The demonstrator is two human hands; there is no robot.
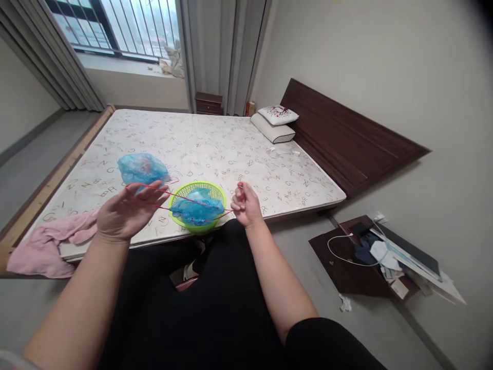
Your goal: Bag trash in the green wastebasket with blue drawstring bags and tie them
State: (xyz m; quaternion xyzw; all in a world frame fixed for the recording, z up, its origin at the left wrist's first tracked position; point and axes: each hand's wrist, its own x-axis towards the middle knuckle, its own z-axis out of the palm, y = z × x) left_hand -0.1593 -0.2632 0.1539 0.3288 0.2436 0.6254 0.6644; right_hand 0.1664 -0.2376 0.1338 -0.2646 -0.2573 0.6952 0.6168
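Note:
A thin red string [181,197] runs in strands between my two hands, above the basket. My left hand [129,213] is palm up with its fingers stretched out, and the string passes around them. My right hand [246,204] is closed, fingers curled, with the string's other end at its fingers. Beneath the strands, a crumpled blue plastic bag [198,208] lies in a lime-green plastic basket [210,186]. Another blue plastic bag [140,167], with something reddish showing through, rests on the mattress beyond my left hand.
The basket stands by the near edge of the letter-patterned mattress [200,133]. A pink cloth [50,241] hangs over the left corner. Two pillows [275,123] lie by the dark headboard [339,123]. On my right stands a cluttered dark nightstand [346,262] with a white cable.

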